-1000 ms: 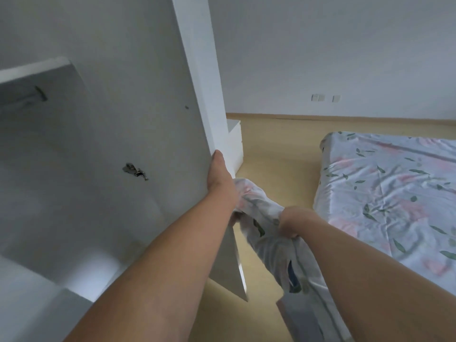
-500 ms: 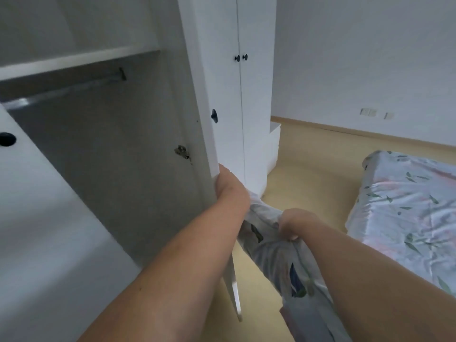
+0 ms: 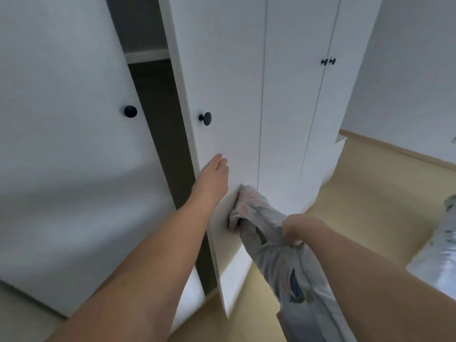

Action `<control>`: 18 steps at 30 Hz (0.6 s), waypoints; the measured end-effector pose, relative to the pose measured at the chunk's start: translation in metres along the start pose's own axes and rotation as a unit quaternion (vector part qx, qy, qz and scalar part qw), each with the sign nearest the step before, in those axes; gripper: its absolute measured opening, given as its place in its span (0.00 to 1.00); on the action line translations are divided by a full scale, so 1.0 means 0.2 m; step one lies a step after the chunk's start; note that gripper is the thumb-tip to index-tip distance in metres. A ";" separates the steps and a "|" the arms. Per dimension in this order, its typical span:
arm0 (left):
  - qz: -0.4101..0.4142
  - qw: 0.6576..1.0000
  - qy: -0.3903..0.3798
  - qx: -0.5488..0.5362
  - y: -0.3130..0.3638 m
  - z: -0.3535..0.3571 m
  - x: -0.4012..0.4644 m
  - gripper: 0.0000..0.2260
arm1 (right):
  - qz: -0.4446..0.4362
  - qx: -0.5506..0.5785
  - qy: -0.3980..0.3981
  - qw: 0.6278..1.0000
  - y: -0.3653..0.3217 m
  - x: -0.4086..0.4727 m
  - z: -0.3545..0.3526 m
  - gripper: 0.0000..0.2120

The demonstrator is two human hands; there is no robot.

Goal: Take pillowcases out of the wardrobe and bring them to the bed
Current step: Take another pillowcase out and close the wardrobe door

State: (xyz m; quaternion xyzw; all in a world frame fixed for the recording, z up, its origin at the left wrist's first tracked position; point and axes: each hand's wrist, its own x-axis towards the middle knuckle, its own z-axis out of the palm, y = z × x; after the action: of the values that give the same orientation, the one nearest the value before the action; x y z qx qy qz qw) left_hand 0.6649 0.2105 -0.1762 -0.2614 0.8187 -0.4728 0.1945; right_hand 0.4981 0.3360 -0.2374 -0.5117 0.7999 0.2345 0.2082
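Observation:
My right hand [image 3: 297, 229] grips a bunched floral pillowcase [image 3: 276, 248] that hangs down along my right forearm, low in the middle of the view. My left hand [image 3: 213, 180] lies flat with straight fingers against the white wardrobe door [image 3: 222, 70], just below its black knob [image 3: 205, 118]. That door stands nearly closed, with a narrow dark gap to its left. The bed [image 3: 441, 262], covered with a floral sheet, shows only at the far right edge.
The left wardrobe door [image 3: 61, 144] with its black knob [image 3: 130, 111] fills the left of the view. More closed white doors [image 3: 301, 95] run to the right. Light wooden floor [image 3: 370, 193] lies between the wardrobe and the bed.
My left hand has swung the wardrobe door from wide open to almost closed and now lies flat on its front. The view has turned left, away from the bed. My right hand keeps the pillowcase.

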 end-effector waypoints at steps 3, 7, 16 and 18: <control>-0.002 1.000 0.026 0.006 -0.07 0.16 -0.03 0.30 | -0.007 -0.008 -0.008 1.000 -0.12 0.05 -0.04 0.18; 0.000 0.999 0.040 0.008 -0.13 0.30 0.00 0.35 | -0.040 -0.053 -0.019 0.998 -0.23 0.10 -0.10 0.18; -0.021 0.997 -0.041 0.065 -0.20 0.47 0.04 0.39 | -0.079 -0.061 -0.008 0.995 -0.37 0.16 -0.08 0.11; -0.038 0.997 -0.058 0.045 -0.19 0.49 0.07 0.45 | -0.100 -0.068 -0.019 0.993 -0.41 0.16 -0.07 0.09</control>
State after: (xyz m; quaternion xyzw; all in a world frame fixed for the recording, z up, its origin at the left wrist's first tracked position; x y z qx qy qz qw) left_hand 0.7186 0.1203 -0.1914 -0.3108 0.7734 -0.5001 0.2348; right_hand 0.5592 0.2739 -0.2574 -0.5971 0.7229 0.2763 0.2108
